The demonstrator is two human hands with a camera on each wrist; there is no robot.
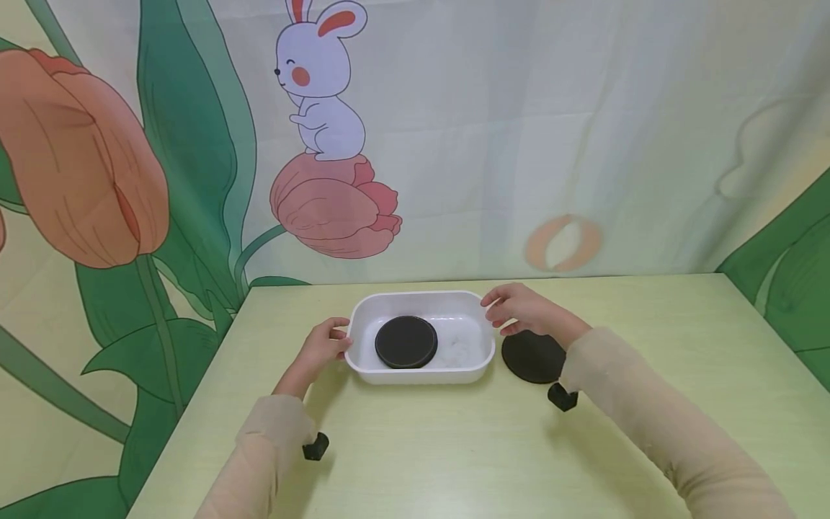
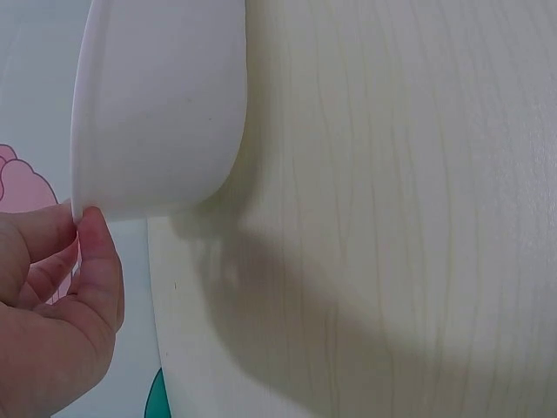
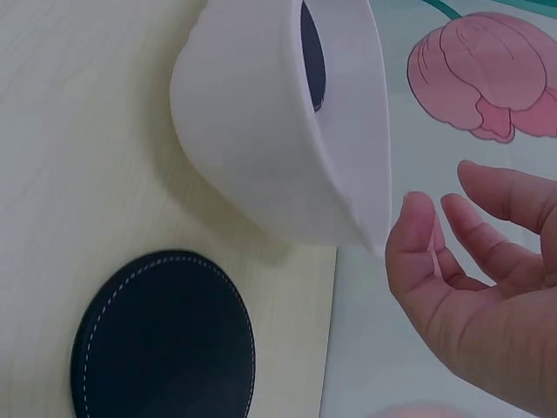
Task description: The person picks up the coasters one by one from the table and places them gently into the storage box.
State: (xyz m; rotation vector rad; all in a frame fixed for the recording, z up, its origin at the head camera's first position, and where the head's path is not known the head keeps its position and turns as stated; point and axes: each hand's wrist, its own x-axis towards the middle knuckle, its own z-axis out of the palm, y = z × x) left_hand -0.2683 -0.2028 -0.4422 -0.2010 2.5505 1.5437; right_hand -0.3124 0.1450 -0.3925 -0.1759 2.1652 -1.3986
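Observation:
A white rectangular tub (image 1: pixel 463 375) with rounded corners stands on the table, a round black coaster or stack of them (image 1: pixel 406 342) inside its left half. My left hand (image 1: pixel 320 344) pinches the tub's left rim; in the left wrist view the thumb and fingers (image 2: pixel 101 261) meet at the edge. Beside the right rim is my right hand (image 1: pixel 527 310), its fingers loosely bent and holding nothing. The right wrist view shows a small gap between these fingers (image 3: pixel 413 231) and the tub (image 3: pixel 252 131). Another black coaster (image 3: pixel 170 348), with white stitching, lies on the table right of the tub.
The pale wood-grain table (image 1: pixel 415 447) ends at a curtain (image 1: pixel 635 144) printed with tulips and a rabbit. Dark camera mounts (image 1: pixel 315 447) stick out below both sleeves. My right forearm partly covers the coaster on the table.

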